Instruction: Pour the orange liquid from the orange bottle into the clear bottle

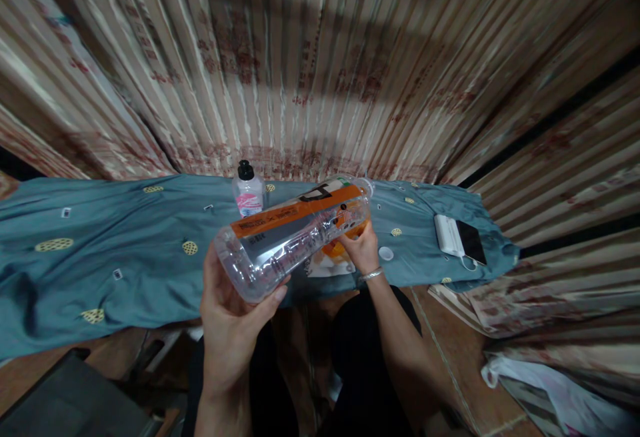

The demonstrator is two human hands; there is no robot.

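I hold a large clear plastic bottle (pixel 295 237) with an orange label, tilted on its side above the near edge of a table under a teal cloth (pixel 100 257). My left hand (pixel 233 317) cups the bottle's base from below, fingers wrapped round it. My right hand (pixel 361 249) grips the bottle near its neck end; a bracelet sits on that wrist. The bottle's mouth points away to the right and looks uncapped. A white cap (pixel 385 253) lies on the cloth just right of my right hand.
A small clear bottle with a black cap and pink label (pixel 247 192) stands upright behind the large one. A white power bank and a phone (pixel 460 238) lie at the cloth's right end. Striped curtains hang behind. A white plastic bag (pixel 545 397) lies at the lower right.
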